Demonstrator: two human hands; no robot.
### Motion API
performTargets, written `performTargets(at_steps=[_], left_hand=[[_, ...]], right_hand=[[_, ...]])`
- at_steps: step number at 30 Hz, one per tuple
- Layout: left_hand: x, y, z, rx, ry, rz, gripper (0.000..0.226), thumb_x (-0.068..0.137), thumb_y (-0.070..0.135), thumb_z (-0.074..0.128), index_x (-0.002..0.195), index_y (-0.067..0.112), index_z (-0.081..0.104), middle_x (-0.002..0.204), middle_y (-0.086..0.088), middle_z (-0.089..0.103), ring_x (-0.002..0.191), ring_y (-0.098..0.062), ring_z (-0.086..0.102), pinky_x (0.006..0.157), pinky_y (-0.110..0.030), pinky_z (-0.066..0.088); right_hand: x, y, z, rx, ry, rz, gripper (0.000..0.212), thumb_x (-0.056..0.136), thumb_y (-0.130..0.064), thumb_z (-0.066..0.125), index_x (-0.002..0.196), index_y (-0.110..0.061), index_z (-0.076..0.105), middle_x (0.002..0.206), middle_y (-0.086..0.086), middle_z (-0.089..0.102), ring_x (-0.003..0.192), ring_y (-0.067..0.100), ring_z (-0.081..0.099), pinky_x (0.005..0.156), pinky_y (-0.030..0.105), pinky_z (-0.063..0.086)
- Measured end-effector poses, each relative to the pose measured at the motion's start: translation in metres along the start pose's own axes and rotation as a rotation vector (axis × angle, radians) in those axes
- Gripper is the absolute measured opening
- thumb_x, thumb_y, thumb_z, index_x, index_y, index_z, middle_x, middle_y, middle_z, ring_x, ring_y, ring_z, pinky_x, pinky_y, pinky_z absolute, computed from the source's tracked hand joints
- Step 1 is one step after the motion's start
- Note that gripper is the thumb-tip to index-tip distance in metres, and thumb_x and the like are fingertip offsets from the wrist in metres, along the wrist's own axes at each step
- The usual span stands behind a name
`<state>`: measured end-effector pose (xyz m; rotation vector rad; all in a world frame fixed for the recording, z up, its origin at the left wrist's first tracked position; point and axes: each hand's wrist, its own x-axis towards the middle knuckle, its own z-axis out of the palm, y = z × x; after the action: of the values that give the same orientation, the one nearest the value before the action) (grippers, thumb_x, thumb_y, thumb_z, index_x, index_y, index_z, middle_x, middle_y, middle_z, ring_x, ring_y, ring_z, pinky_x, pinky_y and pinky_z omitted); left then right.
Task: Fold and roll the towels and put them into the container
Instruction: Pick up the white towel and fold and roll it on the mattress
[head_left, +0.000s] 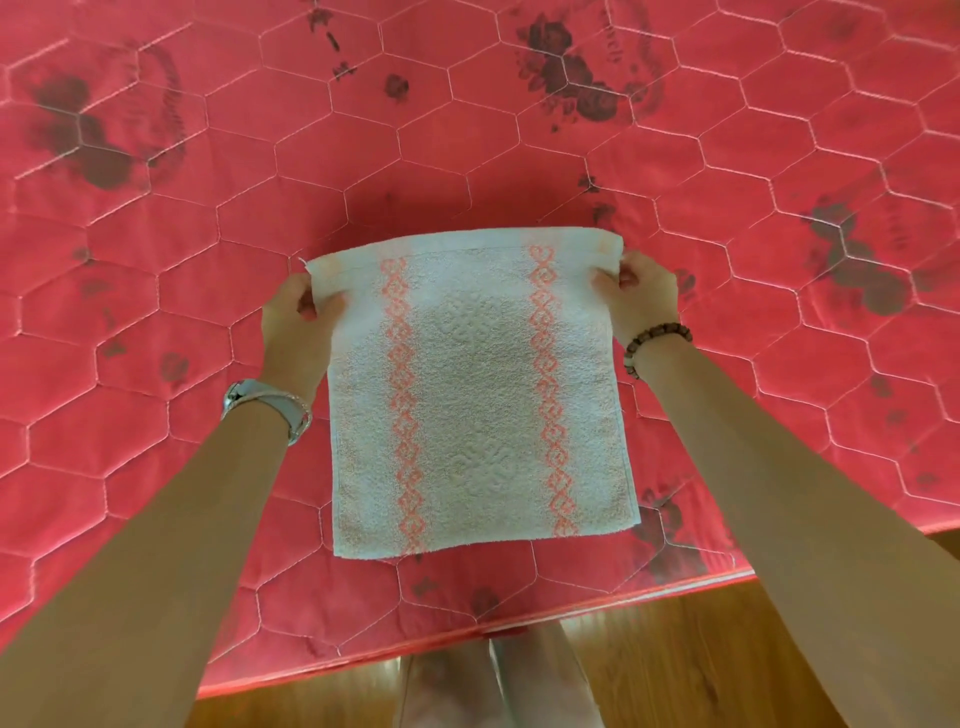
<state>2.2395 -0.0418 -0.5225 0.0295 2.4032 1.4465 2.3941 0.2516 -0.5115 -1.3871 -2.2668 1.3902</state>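
Observation:
A small white towel (480, 395) with two orange patterned stripes hangs spread out over the red quilted mattress (156, 291). My left hand (296, 322) pinches its far left corner. My right hand (641, 293) pinches the far right corner. The towel's far edge is stretched taut between both hands, and its near edge sits close to the mattress's front edge. No container is in view.
The red mattress with dark flower prints fills most of the view. Its front edge (467, 639) runs across the bottom, with wooden floor (701, 649) below it. My legs show at the bottom centre.

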Motion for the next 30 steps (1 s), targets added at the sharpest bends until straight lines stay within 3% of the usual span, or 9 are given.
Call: performTargets(at_steps=[4, 7, 9, 11, 14, 18, 22, 26, 30], left_hand=[[-0.032, 0.004, -0.025, 0.085, -0.025, 0.020, 0.019, 0.091, 0.007, 0.067, 0.092, 0.025, 0.061, 0.084, 0.011, 0.061, 0.069, 0.011, 0.055, 0.069, -0.010, 0.044], [-0.063, -0.002, -0.046, 0.109, -0.057, -0.059, 0.019, 0.090, 0.014, 0.070, 0.100, 0.030, 0.066, 0.109, -0.004, 0.062, 0.092, -0.010, 0.061, 0.081, -0.024, 0.050], [-0.089, -0.005, -0.057, 0.157, -0.080, -0.056, 0.019, 0.089, 0.011, 0.071, 0.101, 0.025, 0.069, 0.116, -0.004, 0.052, 0.095, -0.010, 0.058, 0.086, -0.013, 0.047], [-0.115, -0.009, -0.062, 0.184, -0.095, -0.032, 0.023, 0.087, 0.001, 0.070, 0.101, 0.019, 0.069, 0.114, -0.004, 0.051, 0.089, -0.001, 0.053, 0.079, 0.000, 0.041], [-0.147, -0.023, -0.065, 0.092, -0.149, -0.103, 0.026, 0.086, -0.009, 0.066, 0.100, 0.012, 0.067, 0.103, -0.004, 0.062, 0.087, -0.002, 0.056, 0.076, -0.002, 0.045], [-0.173, -0.053, -0.063, 0.022, -0.198, -0.213, 0.039, 0.085, -0.016, 0.061, 0.090, 0.023, 0.064, 0.093, 0.004, 0.067, 0.086, -0.009, 0.061, 0.073, -0.008, 0.050], [-0.188, -0.075, -0.057, 0.072, -0.195, -0.275, 0.042, 0.085, -0.021, 0.054, 0.093, 0.019, 0.065, 0.095, 0.002, 0.068, 0.089, -0.013, 0.062, 0.072, -0.008, 0.050], [-0.191, -0.078, -0.051, -0.053, -0.100, -0.453, 0.034, 0.097, -0.003, 0.043, 0.092, 0.019, 0.069, 0.101, -0.010, 0.067, 0.094, -0.022, 0.061, 0.089, -0.037, 0.051], [-0.194, -0.070, -0.044, -0.018, -0.092, -0.399, 0.014, 0.094, 0.006, 0.062, 0.095, 0.018, 0.069, 0.092, 0.000, 0.067, 0.085, -0.013, 0.060, 0.077, -0.020, 0.048]], right_hand=[[-0.035, 0.005, -0.023, 0.032, -0.011, -0.019, 0.017, 0.088, -0.008, 0.066, 0.103, -0.015, 0.070, 0.087, -0.004, 0.064, 0.076, 0.006, 0.055, 0.073, 0.024, 0.048], [-0.068, 0.012, -0.038, 0.025, -0.016, -0.012, 0.021, 0.086, -0.004, 0.068, 0.091, -0.025, 0.071, 0.104, -0.002, 0.061, 0.078, 0.000, 0.053, 0.068, 0.011, 0.046], [-0.089, 0.022, -0.046, 0.030, -0.016, 0.003, 0.032, 0.083, 0.001, 0.069, 0.082, -0.031, 0.071, 0.111, 0.001, 0.052, 0.083, 0.010, 0.056, 0.073, 0.010, 0.048], [-0.113, 0.031, -0.053, 0.064, -0.043, 0.034, 0.044, 0.082, 0.009, 0.067, 0.075, -0.035, 0.069, 0.107, -0.001, 0.049, 0.079, 0.007, 0.056, 0.072, 0.007, 0.048], [-0.146, 0.054, -0.059, 0.078, -0.114, 0.061, 0.066, 0.080, 0.017, 0.063, 0.069, -0.048, 0.070, 0.093, -0.012, 0.061, 0.067, -0.010, 0.056, 0.066, 0.006, 0.047], [-0.177, 0.086, -0.059, 0.124, -0.145, 0.193, 0.057, 0.078, 0.025, 0.052, 0.075, -0.028, 0.069, 0.077, -0.017, 0.069, 0.063, -0.004, 0.058, 0.062, 0.012, 0.048], [-0.192, 0.107, -0.057, 0.073, -0.182, 0.235, 0.053, 0.080, 0.023, 0.047, 0.078, -0.026, 0.069, 0.064, -0.022, 0.066, 0.054, -0.006, 0.055, 0.053, 0.009, 0.044], [-0.194, 0.115, -0.054, 0.064, -0.220, 0.298, 0.050, 0.091, 0.010, 0.040, 0.086, -0.029, 0.070, 0.082, -0.003, 0.069, 0.053, 0.000, 0.053, 0.048, 0.011, 0.044], [-0.192, 0.106, -0.053, 0.186, -0.179, 0.376, 0.033, 0.095, 0.000, 0.047, 0.094, -0.020, 0.073, 0.089, -0.003, 0.069, 0.069, 0.007, 0.057, 0.065, 0.017, 0.049]])
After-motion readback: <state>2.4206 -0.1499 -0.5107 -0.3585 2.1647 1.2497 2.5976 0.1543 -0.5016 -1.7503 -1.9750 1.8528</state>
